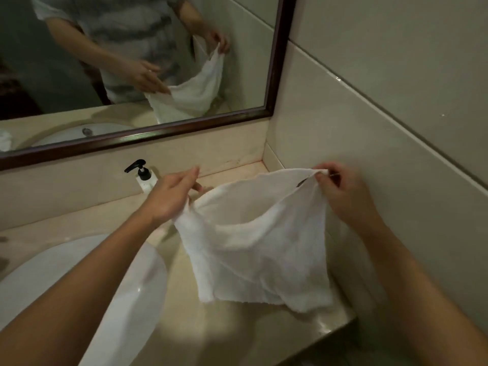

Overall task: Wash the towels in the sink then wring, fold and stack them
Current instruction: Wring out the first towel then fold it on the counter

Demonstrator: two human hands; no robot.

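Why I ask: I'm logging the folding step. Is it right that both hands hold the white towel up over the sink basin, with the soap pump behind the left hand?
Not quite. The head view shows the towel held over the countertop, right of the sink, not over the basin. The rest stands: left hand and right hand hold it; the soap pump stands behind the left hand.

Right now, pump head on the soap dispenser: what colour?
Black, on a white bottle; the soap dispenser shows best in the head view.

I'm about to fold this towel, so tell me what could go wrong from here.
1. The right hand pinches only a corner of the towel; a slack grip could drop it.
2. The left hand holds the opposite edge lower, so the fold may come out crooked.
3. The hanging lower edge may drag over the countertop, near its front edge, and slide off.
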